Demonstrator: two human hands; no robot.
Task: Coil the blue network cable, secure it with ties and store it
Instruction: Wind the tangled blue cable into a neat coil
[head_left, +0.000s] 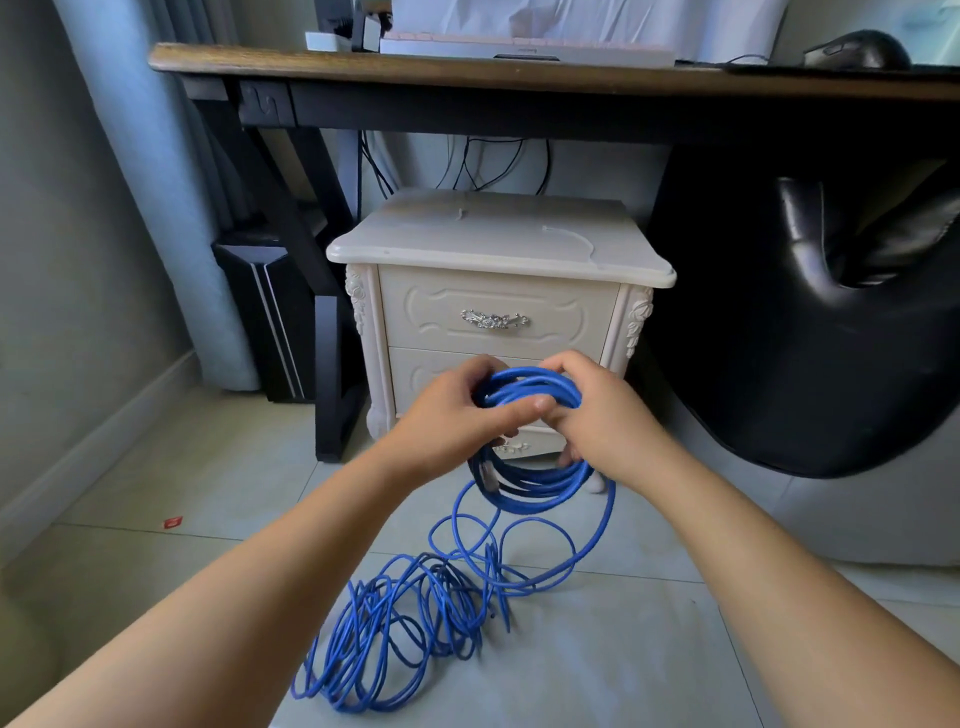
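A blue network cable (540, 488) is partly wound into a coil held up in front of a white nightstand (498, 312). My left hand (457, 410) grips the coil's left side, thumb across the strands. My right hand (597, 410) grips the coil's right side, fingers curled round the loops. The remaining cable (395, 623) lies in a loose tangle on the tiled floor below, joined to the coil by a long loop. Two pale cable ties (566, 234) lie on the nightstand's top. The lower drawer is hidden behind my hands.
The nightstand's upper drawer has a silver handle (493, 318). A dark wooden desk (467, 73) stands above with cords hanging behind. A black chair (831, 322) is on the right, a black computer case (270, 312) on the left, a red scrap (173, 522) on the floor.
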